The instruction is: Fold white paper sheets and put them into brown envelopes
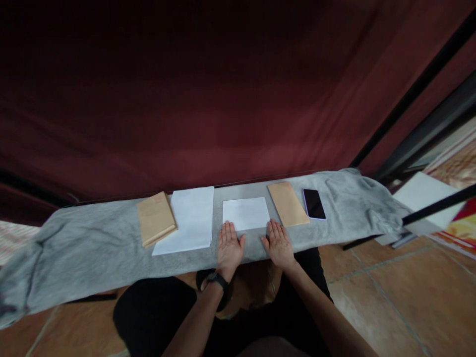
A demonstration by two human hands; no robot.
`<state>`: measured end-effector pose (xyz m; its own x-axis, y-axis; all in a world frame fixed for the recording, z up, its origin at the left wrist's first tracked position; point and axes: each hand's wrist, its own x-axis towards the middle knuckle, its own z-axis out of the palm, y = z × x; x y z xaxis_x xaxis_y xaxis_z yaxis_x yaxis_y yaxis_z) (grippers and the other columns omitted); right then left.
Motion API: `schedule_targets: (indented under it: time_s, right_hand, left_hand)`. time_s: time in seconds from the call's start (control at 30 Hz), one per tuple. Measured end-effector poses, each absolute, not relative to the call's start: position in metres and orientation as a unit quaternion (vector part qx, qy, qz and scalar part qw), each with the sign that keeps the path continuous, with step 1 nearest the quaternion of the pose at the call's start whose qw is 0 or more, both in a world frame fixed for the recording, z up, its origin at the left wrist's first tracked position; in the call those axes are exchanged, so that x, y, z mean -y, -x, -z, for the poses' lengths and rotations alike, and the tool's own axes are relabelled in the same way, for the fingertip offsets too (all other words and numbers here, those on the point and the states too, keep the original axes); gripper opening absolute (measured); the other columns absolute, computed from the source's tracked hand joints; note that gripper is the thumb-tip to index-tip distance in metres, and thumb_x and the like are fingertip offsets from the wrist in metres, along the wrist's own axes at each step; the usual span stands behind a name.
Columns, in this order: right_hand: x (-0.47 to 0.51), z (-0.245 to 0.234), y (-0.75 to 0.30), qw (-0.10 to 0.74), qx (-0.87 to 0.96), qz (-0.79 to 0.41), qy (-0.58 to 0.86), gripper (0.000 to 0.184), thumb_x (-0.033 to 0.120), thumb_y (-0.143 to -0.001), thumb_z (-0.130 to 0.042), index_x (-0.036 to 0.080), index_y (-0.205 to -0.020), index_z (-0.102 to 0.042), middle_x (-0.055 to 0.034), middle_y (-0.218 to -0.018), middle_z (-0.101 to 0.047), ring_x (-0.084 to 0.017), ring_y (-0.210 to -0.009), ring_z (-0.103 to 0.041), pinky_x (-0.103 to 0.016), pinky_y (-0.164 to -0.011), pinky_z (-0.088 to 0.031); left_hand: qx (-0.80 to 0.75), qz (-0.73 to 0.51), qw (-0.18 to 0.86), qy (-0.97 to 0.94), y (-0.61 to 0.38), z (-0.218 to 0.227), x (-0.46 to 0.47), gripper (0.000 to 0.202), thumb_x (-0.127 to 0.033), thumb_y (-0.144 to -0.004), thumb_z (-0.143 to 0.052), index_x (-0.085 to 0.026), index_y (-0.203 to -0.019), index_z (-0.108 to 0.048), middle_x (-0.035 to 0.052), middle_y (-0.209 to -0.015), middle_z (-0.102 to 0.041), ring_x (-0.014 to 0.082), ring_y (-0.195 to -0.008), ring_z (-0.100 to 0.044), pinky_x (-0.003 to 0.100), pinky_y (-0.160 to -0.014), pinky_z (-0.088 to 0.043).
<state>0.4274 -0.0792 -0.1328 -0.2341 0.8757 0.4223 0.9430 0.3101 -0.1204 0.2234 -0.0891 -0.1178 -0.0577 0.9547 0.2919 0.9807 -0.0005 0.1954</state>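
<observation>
In the head view, mid-worktop (100, 248) (narrow, covered w/ grey cloth), the small white sheet (245, 213) lies flat in front of the person, betw. the large white paper (195, 218) on the left & the single brown envelope (288, 204) on the right.

Left hand (229, 248) is palm down, fingers out straight, tips at the sheet's near left corner; right hand (278, 246) likewise at the near right corner, close by the envelope's near end. Grip: released on both sides, nothing grasped. Whether the right fingertips press paper or just cloth, can't tell. Hands set at the two corners like that prob. keep the sheet square & flat on soft cloth.

Brown envelope stack (156, 218) overlaps the large paper's left side, maybe partly as a weight, tho that's a guess. Phone (314, 204) lies face up, right of the single envelope, apparently out of the hands' way. Black watch (218, 280) on the left wrist, clear of the paper.
</observation>
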Motion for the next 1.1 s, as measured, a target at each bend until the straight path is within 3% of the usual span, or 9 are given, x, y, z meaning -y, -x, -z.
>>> schedule_targets:
  time_s: [0.37, 0.57, 0.73, 0.87, 0.97, 1.1]
  right_hand:
    - [0.077, 0.136, -0.426, 0.245, 0.769, 0.06, 0.587, 0.061, 0.042, -0.105, -0.04, 0.003, -0.152, -0.043, -0.0235, -0.154, -0.047, -0.034, -0.143, -0.045, -0.05, -0.118, -0.034]
    - [0.059, 0.132, -0.412, 0.265, 0.787, -0.008, 0.557, 0.054, 0.035, -0.107, -0.032, 0.008, -0.151, -0.046, -0.0182, -0.153, -0.051, -0.028, -0.144, -0.045, -0.048, -0.117, -0.039]
    - [0.02, 0.121, -0.385, 0.212, 0.824, -0.045, 0.524, 0.052, 0.032, -0.107, -0.027, 0.009, -0.147, -0.052, -0.0135, -0.154, -0.051, -0.023, -0.146, -0.043, -0.041, -0.121, -0.033]
    - [-0.014, 0.117, -0.375, 0.177, 0.829, -0.035, 0.53, 0.05, 0.031, -0.107, -0.03, 0.013, -0.15, -0.049, -0.0111, -0.158, -0.045, -0.025, -0.148, -0.04, -0.045, -0.123, -0.028]
    - [-0.033, 0.119, -0.376, 0.172, 0.812, -0.023, 0.557, 0.052, 0.034, -0.106, -0.033, 0.012, -0.152, -0.045, -0.0128, -0.16, -0.041, -0.029, -0.148, -0.039, -0.048, -0.122, -0.028]
    - [-0.047, 0.125, -0.379, 0.185, 0.783, -0.006, 0.594, 0.059, 0.037, -0.106, -0.034, 0.003, -0.153, -0.042, -0.0193, -0.159, -0.039, -0.032, -0.148, -0.039, -0.049, -0.122, -0.028]
  left_hand:
    - [0.712, 0.176, 0.025, 0.679, -0.225, 0.116, 0.088, 0.067, -0.041, -0.101, -0.041, 0.0, -0.154, -0.037, 0.0239, -0.161, -0.034, 0.0327, -0.152, -0.029, 0.05, -0.124, -0.028]
    - [0.713, 0.138, 0.014, 0.688, -0.224, 0.109, 0.088, 0.061, -0.037, -0.102, -0.037, -0.001, -0.151, -0.043, 0.0245, -0.16, -0.035, 0.0335, -0.152, -0.03, 0.051, -0.124, -0.026]
    - [0.68, 0.117, -0.031, 0.723, -0.235, 0.098, 0.065, 0.055, -0.03, -0.104, -0.029, -0.01, -0.152, -0.045, 0.0154, -0.161, -0.038, 0.0282, -0.153, -0.03, 0.051, -0.125, -0.025]
    - [0.673, 0.098, -0.052, 0.732, -0.243, 0.099, 0.038, 0.054, -0.031, -0.105, -0.026, -0.016, -0.154, -0.043, 0.0095, -0.163, -0.037, 0.0281, -0.155, -0.025, 0.054, -0.126, -0.019]
    - [0.69, 0.101, -0.042, 0.715, -0.24, 0.103, 0.02, 0.055, -0.032, -0.104, -0.028, -0.015, -0.156, -0.039, 0.0112, -0.164, -0.034, 0.0287, -0.155, -0.023, 0.057, -0.126, -0.016]
    - [0.732, 0.14, -0.032, 0.666, -0.228, 0.107, 0.005, 0.056, -0.025, -0.101, -0.035, -0.003, -0.153, -0.04, 0.0218, -0.162, -0.033, 0.0318, -0.153, -0.027, 0.055, -0.125, -0.02]
